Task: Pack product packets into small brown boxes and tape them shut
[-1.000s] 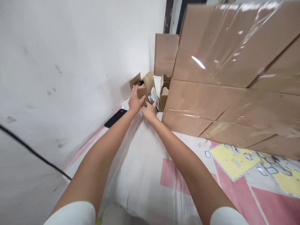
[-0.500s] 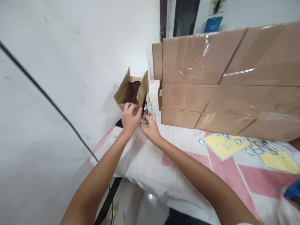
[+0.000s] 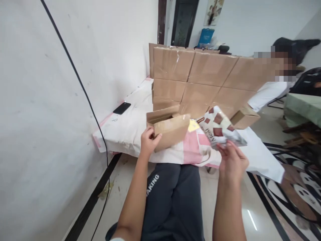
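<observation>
Packet [image 3: 218, 125], printed with brown squares on a pale ground, is up in our right hand [image 3: 231, 160], tilted above the cloth [image 3: 132, 129] and to the right of the open box [image 3: 172, 132]. Our thumb and fingers pinch it by its near lower edge, while our left hand [image 3: 149, 142] clasps the left end of the box, thumb on the outer face and fingers about the edge. We judge the packet light and bendable, with a glossy skin that could slide a little if pinched too lightly; an edge or corner is a fair place to take it, with the pads pressed flat so that it does not crease. The box looks light as well, its card stiff along the walls but its raised flaps easily bent, so we would hold it by a wall or corner. The box's raised near side hides most of its inside, and we cannot tell what, if anything, lies there. Some lettering on the packet stands upside down, and our fingers cover its lower part. Behind the packet, a small carton [image 3: 247, 117] is partly masked, and beyond the stacked cartons [image 3: 203, 72] another person shows only in part, a white sleeve [image 3: 267, 95] foremost.
</observation>
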A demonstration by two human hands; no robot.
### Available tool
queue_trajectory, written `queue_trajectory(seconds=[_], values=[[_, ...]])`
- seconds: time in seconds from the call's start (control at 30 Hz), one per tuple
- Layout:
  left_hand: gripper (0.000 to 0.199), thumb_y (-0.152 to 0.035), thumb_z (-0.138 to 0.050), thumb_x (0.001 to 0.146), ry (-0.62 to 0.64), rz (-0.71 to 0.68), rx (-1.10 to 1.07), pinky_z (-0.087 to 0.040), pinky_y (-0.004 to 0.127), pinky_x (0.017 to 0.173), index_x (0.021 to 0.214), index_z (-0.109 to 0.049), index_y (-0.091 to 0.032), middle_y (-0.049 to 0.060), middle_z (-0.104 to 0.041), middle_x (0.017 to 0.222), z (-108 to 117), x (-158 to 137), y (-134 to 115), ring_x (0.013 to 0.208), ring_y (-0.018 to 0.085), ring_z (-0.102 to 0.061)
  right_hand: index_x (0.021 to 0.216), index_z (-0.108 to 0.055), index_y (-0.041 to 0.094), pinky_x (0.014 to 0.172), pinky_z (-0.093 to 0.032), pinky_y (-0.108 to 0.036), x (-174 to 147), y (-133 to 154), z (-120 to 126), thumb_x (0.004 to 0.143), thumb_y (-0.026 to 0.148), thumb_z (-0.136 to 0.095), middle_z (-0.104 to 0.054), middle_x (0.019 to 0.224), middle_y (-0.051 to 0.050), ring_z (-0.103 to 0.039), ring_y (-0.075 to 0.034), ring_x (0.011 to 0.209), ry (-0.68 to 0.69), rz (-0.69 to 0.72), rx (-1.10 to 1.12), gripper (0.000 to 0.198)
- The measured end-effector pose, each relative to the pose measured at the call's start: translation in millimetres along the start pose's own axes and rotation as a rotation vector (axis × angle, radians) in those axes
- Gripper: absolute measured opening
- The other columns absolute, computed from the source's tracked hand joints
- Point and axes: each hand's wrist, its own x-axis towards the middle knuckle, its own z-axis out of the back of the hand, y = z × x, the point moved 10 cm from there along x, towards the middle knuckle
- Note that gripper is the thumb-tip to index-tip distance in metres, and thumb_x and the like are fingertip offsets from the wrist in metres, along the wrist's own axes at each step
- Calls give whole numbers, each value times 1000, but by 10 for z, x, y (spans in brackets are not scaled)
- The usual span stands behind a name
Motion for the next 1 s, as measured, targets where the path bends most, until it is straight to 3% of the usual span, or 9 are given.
queue_trajectory(seconds=[0.07, 0.13, 0.23, 0.3, 0.43, 0.57, 0.67, 0.77, 1.0], values=[[29, -23, -66, 78, 130, -32, -45, -34, 25, 56, 61, -42, -20, -2, -48, 75, -229, 11, -53, 63, 11, -42, 82, -73, 10, 64, -65, -30, 158, 402, -8, 62, 18, -81, -71, 69, -2, -72, -16, 56, -1, 73, 17, 23], [24, -23, -63, 77, 251, -71, -66, -37, 26, 57, 61, -46, -20, -2, -51, 73, -386, 11, -120, 63, 12, -44, 80, -74, 12, 62, -65, -30, 260, 702, -205, 62, 18, -78, -70, 65, -1, -72, -17, 55, 68, 119, 30, 20], [6, -19, -61, 73, 365, -133, -62, -46, 31, 68, 67, -58, -20, 1, -63, 78, -465, 33, -218, 73, 17, -51, 74, -74, 12, 56, -62, -28, 292, 921, -680, 60, 19, -77, -70, 60, -1, -69, -16, 49, 238, 141, 39, 16], [15, -13, -56, 69, 384, -169, -63, -49, 37, 82, 79, -65, -20, 5, -71, 95, -433, 83, -276, 89, 22, -55, 72, -75, 12, 52, -60, -27, 241, 940, -987, 59, 19, -78, -69, 58, -1, -67, -15, 46, 343, 135, 39, 15], [30, -5, -50, 65, 459, -307, 10, -45, 45, 96, 84, -65, -22, 4, -74, 118, -393, 158, -438, 105, 26, -53, 69, -75, 13, 51, -58, -26, 61, 817, -1341, 59, 21, -78, -70, 59, -1, -67, -15, 46, 464, 86, 61, 13], [27, -3, -53, 69, 661, -525, 269, -37, 45, 101, 85, -64, -23, 2, -74, 123, -498, 49, -578, 120, 27, -51, 71, -77, 15, 52, -57, -25, -110, 547, -1395, 60, 20, -78, -70, 58, -1, -68, -15, 48, 516, -24, 49, 12], [37, -9, -58, 73, 859, -656, 453, -32, 45, 102, 106, -66, -24, 4, -71, 128, -593, -119, -581, 127, 29, -49, 73, -78, 15, 54, -57, -26, -217, 338, -1370, 62, 21, -79, -71, 61, -1, -68, -15, 50, 542, -78, 27, 13], [61, -19, -64, 74, 992, -720, 591, -34, 43, 95, 134, -56, -24, 7, -70, 123, -632, -219, -529, 115, 30, -52, 74, -78, 16, 54, -57, -25, -307, 142, -1350, 64, 24, -80, -71, 63, -1, -68, -14, 51, 544, -105, -3, 13], [64, -29, -70, 71, 994, -768, 642, -38, 43, 93, 133, -56, -22, 11, -65, 126, -687, -247, -510, 111, 34, -50, 79, -78, 16, 55, -53, -23, -491, -211, -1339, 67, 30, -80, -71, 60, -2, -65, -13, 52, 574, -151, -113, 19]])
